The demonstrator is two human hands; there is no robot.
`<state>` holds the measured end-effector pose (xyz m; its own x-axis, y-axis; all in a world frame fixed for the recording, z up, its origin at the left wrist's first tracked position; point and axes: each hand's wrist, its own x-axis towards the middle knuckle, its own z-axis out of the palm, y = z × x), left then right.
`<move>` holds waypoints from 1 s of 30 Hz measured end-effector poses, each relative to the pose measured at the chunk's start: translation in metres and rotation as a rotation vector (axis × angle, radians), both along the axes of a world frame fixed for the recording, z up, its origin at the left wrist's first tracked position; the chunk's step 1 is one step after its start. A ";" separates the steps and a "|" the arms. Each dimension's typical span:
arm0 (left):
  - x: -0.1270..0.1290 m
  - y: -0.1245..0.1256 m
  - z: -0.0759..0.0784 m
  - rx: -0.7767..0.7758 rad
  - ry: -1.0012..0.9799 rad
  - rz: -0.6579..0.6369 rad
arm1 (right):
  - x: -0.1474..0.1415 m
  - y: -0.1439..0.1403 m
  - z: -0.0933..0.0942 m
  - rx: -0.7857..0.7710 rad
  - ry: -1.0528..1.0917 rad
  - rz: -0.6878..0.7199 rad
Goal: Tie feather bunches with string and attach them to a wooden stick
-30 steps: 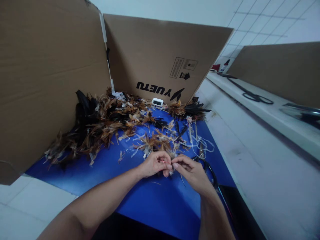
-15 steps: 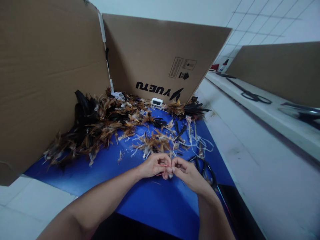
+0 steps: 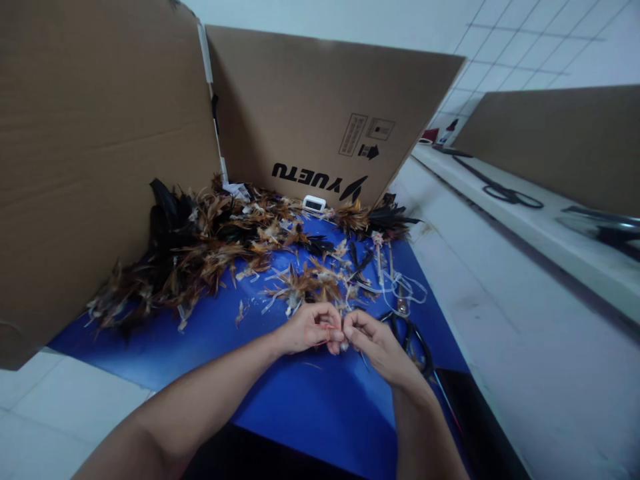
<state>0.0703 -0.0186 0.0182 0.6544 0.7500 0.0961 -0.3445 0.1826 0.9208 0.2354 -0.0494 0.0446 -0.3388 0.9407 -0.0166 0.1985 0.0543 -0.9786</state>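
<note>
Nearest the camera, both bare forearms reach in over the front edge of the blue mat. The left hand and the right hand meet fingertip to fingertip low over the mat, each pinched shut on a small feather bundle with a thin red thread running across the left fingers. The bundle sits between the two hands, just above the bare blue strip in front of the feather heap.

Just right of the right hand lie black scissors, close to the mat's right edge, with a tangle of white string beyond them. Past that edge runs an open white ledge.

Left of the hands the mat is bare up to the near corner. Farther back a heap of brown and black feathers spreads across the mat and fills the corner formed by two upright cardboard walls. A small white gadget stands at the foot of the back wall. Far right, another cardboard sheet stands behind a white counter.
</note>
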 end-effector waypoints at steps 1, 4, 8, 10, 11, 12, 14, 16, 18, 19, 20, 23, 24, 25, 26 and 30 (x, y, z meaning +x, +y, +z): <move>0.000 0.000 0.000 -0.006 0.006 0.005 | 0.000 0.000 0.000 0.007 -0.005 -0.005; 0.000 0.001 0.000 -0.036 0.014 0.032 | -0.001 0.000 0.001 0.067 -0.059 -0.032; 0.002 0.003 -0.001 -0.141 -0.015 0.075 | -0.001 0.001 -0.003 0.171 -0.206 -0.112; 0.002 0.003 -0.002 -0.186 -0.018 0.095 | -0.002 0.001 -0.005 0.216 -0.274 -0.130; 0.002 0.004 -0.003 -0.206 -0.014 0.104 | -0.003 0.001 -0.006 0.237 -0.300 -0.135; 0.002 0.004 -0.004 -0.226 -0.009 0.111 | -0.003 0.001 -0.006 0.257 -0.323 -0.139; 0.002 0.005 -0.005 -0.267 0.002 0.121 | -0.005 0.001 -0.006 0.291 -0.365 -0.142; 0.002 0.006 -0.006 -0.312 0.006 0.134 | -0.006 0.001 -0.005 0.322 -0.398 -0.139; 0.002 0.007 -0.007 -0.345 0.008 0.164 | -0.007 0.001 -0.004 0.343 -0.417 -0.122; 0.002 0.008 -0.007 -0.352 0.008 0.176 | -0.007 0.000 -0.003 0.348 -0.422 -0.114; 0.002 0.008 -0.007 -0.349 0.007 0.183 | -0.007 0.000 -0.002 0.349 -0.426 -0.107; 0.001 0.008 -0.006 -0.304 -0.003 0.171 | -0.007 0.001 -0.002 0.354 -0.410 -0.114; 0.001 0.007 -0.005 -0.285 -0.001 0.164 | -0.006 0.001 -0.002 0.354 -0.395 -0.128; 0.001 0.007 -0.005 -0.268 0.005 0.162 | -0.004 0.002 -0.003 0.350 -0.375 -0.146; 0.001 0.006 -0.005 -0.252 0.014 0.159 | -0.003 0.003 -0.004 0.339 -0.356 -0.167; 0.001 0.005 -0.004 -0.199 0.044 0.148 | 0.003 0.005 -0.008 0.256 -0.301 -0.226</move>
